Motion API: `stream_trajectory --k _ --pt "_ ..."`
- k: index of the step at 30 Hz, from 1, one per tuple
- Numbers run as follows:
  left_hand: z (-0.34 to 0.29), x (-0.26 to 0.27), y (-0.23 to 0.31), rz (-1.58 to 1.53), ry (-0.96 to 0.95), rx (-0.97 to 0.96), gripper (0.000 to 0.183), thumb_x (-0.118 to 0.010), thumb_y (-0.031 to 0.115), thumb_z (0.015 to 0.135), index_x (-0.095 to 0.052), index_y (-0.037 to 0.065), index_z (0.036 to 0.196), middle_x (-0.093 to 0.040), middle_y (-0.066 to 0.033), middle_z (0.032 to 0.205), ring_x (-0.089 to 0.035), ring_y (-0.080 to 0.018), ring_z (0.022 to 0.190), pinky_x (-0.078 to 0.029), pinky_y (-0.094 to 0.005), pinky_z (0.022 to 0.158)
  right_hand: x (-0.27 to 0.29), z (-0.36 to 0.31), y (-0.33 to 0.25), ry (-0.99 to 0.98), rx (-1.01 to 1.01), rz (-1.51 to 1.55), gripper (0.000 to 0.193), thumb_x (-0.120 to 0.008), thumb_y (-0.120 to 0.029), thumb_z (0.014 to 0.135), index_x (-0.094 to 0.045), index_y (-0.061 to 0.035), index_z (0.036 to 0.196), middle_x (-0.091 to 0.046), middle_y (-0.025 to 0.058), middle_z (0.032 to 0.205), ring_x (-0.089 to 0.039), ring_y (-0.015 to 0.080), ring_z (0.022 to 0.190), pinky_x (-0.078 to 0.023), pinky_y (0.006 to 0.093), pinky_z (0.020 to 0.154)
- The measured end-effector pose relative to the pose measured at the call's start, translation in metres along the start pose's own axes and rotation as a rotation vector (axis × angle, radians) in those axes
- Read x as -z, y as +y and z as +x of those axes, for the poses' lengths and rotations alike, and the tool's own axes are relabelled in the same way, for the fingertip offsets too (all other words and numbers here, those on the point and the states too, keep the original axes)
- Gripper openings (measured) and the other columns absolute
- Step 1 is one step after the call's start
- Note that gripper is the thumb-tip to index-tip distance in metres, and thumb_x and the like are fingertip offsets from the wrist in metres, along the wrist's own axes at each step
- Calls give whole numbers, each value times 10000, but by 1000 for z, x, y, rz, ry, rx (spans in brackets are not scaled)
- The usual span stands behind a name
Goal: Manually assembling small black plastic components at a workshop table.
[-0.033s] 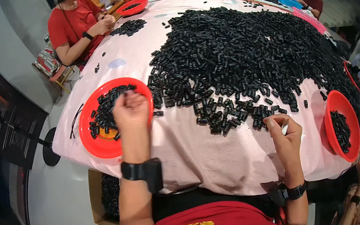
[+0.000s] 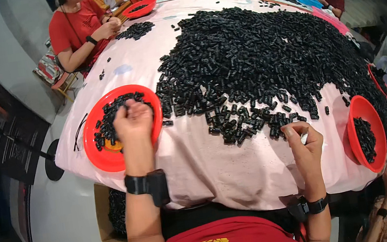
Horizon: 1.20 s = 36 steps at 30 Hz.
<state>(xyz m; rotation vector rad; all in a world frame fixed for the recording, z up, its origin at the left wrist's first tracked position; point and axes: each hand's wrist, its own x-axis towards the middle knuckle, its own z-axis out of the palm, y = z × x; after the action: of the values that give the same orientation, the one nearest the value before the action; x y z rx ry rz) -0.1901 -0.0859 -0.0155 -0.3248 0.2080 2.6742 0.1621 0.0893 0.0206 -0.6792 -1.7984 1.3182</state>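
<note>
My left hand [image 2: 133,122] is over a red plastic basin [image 2: 103,159] at the left of the table. Its fingers are loosely curled, thumb apart from them; slight blur, and I see nothing held. Many short black cylindrical pieces [image 2: 114,110] lie in the basin, with a patch of orange at its bottom. My right hand [image 2: 306,146] is closed, thumb and forefinger pinched beside the near edge of the loose black pieces [image 2: 241,123]. A small white object [image 2: 304,138] shows within its grip; its kind is unclear. Whether a black piece is pinched too is hidden.
A large heap of black pieces [image 2: 253,52] covers much of the pink cloth [image 2: 198,155]. Another red basin [image 2: 378,133] stands at right. A cardboard box [image 2: 105,214] of black pieces sits below the left edge. A person in red [image 2: 80,32] works at far left; others sit around.
My left hand has shifted a little left over the basin, and its thumb now stands apart from its fingers. The right hand stays almost where it was, still pinched.
</note>
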Motion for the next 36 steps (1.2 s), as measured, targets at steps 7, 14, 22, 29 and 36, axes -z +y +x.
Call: stream_trajectory --k 7,14,22,29,36 --pt "-13 -20 -31 233 -97 123 266 -542 245 939 -553 -10 1016 -572 -61 823 -527 -134 691 -427 -253 597 6 1 2 38 -35 9 177 -633 -107 874 -621 -4 1018 -580 5 852 -498 66 775 -404 209 695" --pt "-88 -8 -145 1528 -972 396 191 -699 140 813 -674 40 974 -592 -12 781 -561 -98 699 -454 -224 625 5 1 11 30 -45 10 130 -613 -70 870 -578 -18 984 -564 0 881 -473 30 727 -369 173 584" --pt "-105 7 -157 2136 -1325 -301 186 -736 121 716 -680 74 887 -600 -108 866 -616 -290 808 -486 -368 721 4 -1 15 -38 -91 -44 117 -640 -130 887 -596 -26 917 -529 -61 723 -385 -4 561 -295 179 464" --pt "-110 7 -161 2235 -1323 -385 151 -684 127 747 -649 79 886 -562 -108 855 -602 -295 829 -482 -388 730 0 -2 19 -58 -96 -95 136 -639 -160 893 -607 -28 889 -532 -48 652 -401 4 498 -314 193 436" --pt "-110 7 -159 2088 -1231 -342 182 -693 133 717 -625 60 868 -557 -101 785 -598 -251 739 -478 -344 665 1 -2 19 -51 -93 -104 138 -638 -163 895 -612 -27 897 -540 -49 662 -408 7 500 -319 194 437"
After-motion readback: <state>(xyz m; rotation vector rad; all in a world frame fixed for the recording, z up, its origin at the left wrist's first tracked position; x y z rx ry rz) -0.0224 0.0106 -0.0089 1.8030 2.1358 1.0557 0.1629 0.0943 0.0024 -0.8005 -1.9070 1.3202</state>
